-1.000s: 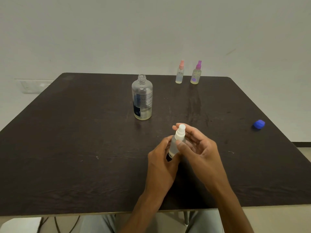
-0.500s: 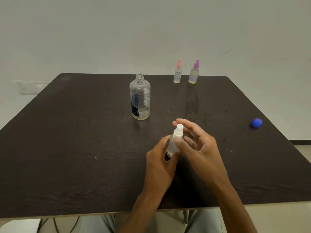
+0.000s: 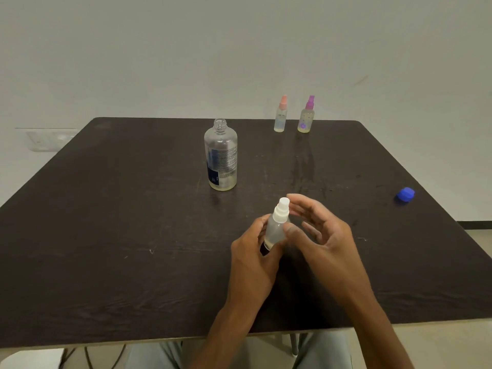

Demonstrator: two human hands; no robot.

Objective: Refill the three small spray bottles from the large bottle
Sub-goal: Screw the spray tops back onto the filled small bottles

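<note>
1. Gripping the white-capped spray bottle (image 3: 275, 230) low on its body, the left hand (image 3: 253, 258) is holding it just above the table (image 3: 106, 235)
2. Its long axis is leaning slightly right, cap uppermost
3. Right hand (image 3: 319, 235) is hovering closest, fingers loosely curled around the cap, holding nothing

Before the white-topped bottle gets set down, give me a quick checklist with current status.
1. Left hand grips the white-topped bottle: ok.
2. White spray top sits on the bottle: ok; whether fully tightened: cannot tell.
3. Right hand, fingers open beside the top, thumb at the bottle: ok.
4. Large bottle upright, uncapped, only a little liquid at the bottom: ok.
5. Pink-topped bottle and purple-topped bottle upright at the far edge, tops on: ok.
6. Blue cap within reach on the table: ok.
</note>
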